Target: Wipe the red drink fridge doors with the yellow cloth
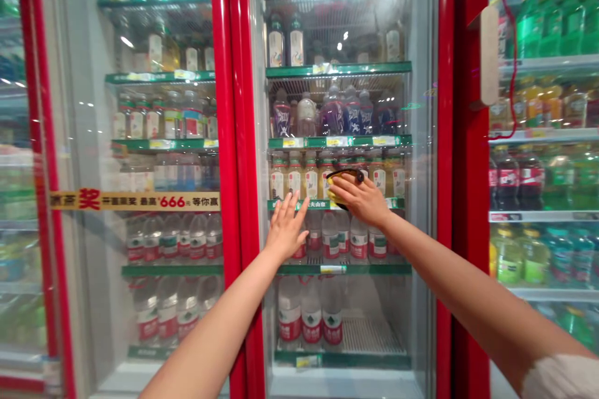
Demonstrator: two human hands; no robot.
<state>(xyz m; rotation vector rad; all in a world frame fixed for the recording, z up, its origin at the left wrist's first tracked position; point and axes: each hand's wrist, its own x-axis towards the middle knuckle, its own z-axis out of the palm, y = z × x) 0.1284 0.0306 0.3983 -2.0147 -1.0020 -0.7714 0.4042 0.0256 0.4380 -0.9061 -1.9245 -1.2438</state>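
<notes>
While your right hand [362,199] covers the yellow pad [331,196] mid-frame, it peeks out left of your fingers | long side: hidden | right grip: can't tell | left hand [284,229]: spread open, farther, lower left

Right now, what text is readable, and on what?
"奖 开盖赢奖 最高 666元 等你赢": gold strip at picture left; first characters blurred.
"夫山泉": green shelf strip between the left hand and right hand, partly covered.
Bottle labels and price tags: too small or blurred.
</notes>
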